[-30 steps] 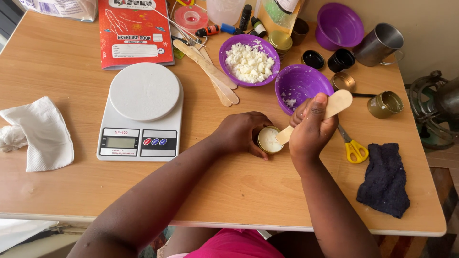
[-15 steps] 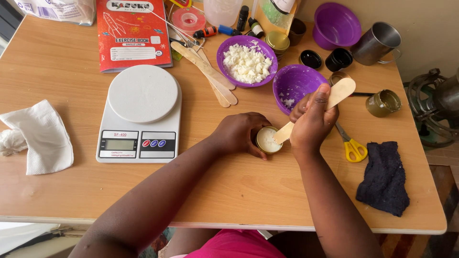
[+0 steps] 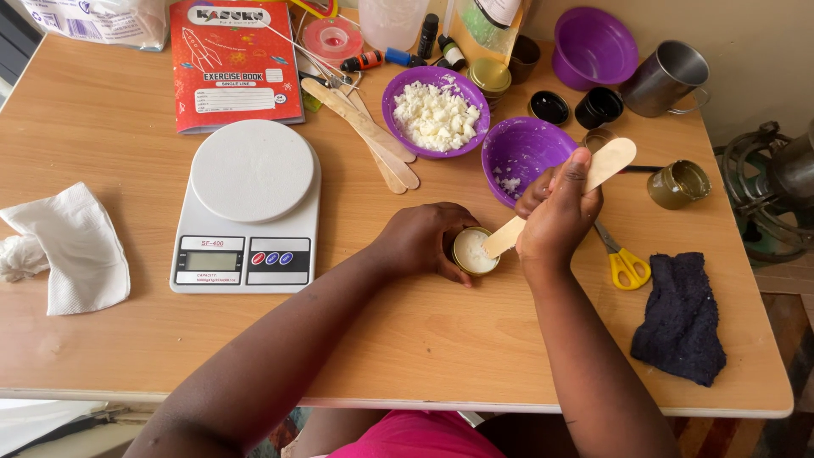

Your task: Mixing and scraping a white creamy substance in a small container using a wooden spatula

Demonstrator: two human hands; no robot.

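Small tin cupped by left hand, right hand grip clamped on wooden spatula, table edge near

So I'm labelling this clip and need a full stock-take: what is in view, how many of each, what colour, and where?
small tin: 1, gold, white filling, table centre
wooden stick: 1, pale, tip in the tin
purple bowls: 3, one with white chunks, one nearly empty, one far back
spare sticks: a few, pale, left of the bowls
kitchen scale: 1, white, left of centre
exercise book: 1, red, back left
tissue: 1, white, left edge
scissors: 1, yellow handles, right
dark cloth: 1, navy, front right
metal mug: 1, steel, back right
open tin: 1, gold, right
left hand: steadies the tin
right hand: grips the stick
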